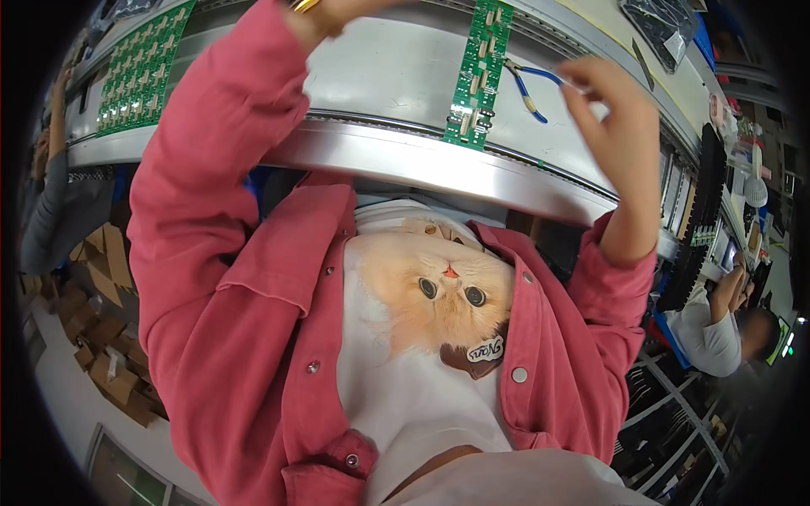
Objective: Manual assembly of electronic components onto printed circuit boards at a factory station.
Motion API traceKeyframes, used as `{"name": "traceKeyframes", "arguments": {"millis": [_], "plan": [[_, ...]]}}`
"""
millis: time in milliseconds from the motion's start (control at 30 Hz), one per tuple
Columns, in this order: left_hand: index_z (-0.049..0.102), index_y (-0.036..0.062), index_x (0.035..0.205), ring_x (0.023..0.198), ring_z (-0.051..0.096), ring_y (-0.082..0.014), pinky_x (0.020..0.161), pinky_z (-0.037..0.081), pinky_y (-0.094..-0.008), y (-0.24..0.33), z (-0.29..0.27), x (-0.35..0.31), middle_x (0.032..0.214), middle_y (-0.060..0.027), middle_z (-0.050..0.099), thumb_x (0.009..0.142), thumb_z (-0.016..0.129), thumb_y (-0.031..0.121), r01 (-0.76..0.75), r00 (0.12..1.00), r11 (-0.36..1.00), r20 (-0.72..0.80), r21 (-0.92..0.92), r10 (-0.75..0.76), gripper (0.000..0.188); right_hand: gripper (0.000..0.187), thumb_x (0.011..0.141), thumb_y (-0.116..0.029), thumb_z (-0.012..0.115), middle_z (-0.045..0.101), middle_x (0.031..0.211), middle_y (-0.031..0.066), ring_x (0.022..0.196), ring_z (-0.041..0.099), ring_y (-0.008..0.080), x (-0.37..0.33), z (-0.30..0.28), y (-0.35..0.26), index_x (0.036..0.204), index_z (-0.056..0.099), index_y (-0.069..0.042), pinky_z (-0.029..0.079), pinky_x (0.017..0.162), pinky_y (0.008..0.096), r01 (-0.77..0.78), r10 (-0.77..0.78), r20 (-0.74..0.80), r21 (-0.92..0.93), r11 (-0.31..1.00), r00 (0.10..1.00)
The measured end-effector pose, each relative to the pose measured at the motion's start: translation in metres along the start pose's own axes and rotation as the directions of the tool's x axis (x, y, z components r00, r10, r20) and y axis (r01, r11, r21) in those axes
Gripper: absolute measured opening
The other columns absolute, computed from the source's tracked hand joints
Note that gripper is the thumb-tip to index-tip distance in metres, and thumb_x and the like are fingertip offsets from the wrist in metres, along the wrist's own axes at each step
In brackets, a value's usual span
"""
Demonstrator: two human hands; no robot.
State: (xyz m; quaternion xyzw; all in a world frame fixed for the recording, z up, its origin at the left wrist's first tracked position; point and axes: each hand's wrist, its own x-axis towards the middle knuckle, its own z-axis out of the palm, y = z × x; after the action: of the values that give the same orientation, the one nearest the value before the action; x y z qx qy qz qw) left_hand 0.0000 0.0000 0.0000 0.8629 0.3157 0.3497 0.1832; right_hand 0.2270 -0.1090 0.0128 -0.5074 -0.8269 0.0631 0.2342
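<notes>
My left hand (344,10) reaches past the top edge of the view. Only its wrist, with a gold-coloured band, and part of the hand show; its fingers are out of sight. My right hand (618,110) is slightly blurred over the right part of the bench. Its thumb and forefinger are curved with their tips apart, and no held thing shows between them. By those fingertips ends one handle of small blue-and-yellow cutting pliers (526,89), which lie with spread handles. Their jaws meet the edge of a narrow green circuit board (477,76) spanning the rails.
A wider panel of green circuit boards (145,69) lies on the rails at left. The metal front rail (405,160) runs before me. At far right are a black slotted rack (693,223) and another person (707,333); a grey sleeve (49,202) shows at left, near cardboard boxes (114,371).
</notes>
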Motion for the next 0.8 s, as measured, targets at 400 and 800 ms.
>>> {"name": "traceKeyframes", "arguments": {"millis": [400, 800], "plan": [[0.064, 0.0024, 0.095, 0.066, 0.054, -0.0116, 0.060, 0.044, -0.0206, 0.112, -0.002, -0.109, 0.086, -0.0047, 0.064, 0.076, 0.062, -0.004, 0.265, 0.962, 0.947, 0.115, -0.183, -0.247, 0.020, 0.016, 0.075, -0.009, 0.054, 0.064, 0.085, 0.0163, 0.077, 0.059, 0.0362, 0.095, 0.069, 0.094, 0.086, 0.063, -0.002, 0.047, 0.071, 0.0394, 0.058, -0.071, -0.108, -0.119, 0.991, 0.992], [0.066, 0.0051, 0.093, 0.062, 0.050, -0.0100, 0.056, 0.041, -0.0197, 0.104, 0.020, -0.118, 0.087, -0.0026, 0.059, 0.082, 0.061, 0.001, 0.270, 0.963, 0.957, 0.019, -0.106, -0.269, 0.013, 0.012, 0.078, -0.011, 0.053, 0.060, 0.081, 0.0162, 0.074, 0.056, 0.0382, 0.101, 0.066, 0.101, 0.081, 0.061, -0.003, 0.046, 0.070, 0.0414, -0.087, 0.060, -0.097, -0.304, 0.949, 0.993]]}}
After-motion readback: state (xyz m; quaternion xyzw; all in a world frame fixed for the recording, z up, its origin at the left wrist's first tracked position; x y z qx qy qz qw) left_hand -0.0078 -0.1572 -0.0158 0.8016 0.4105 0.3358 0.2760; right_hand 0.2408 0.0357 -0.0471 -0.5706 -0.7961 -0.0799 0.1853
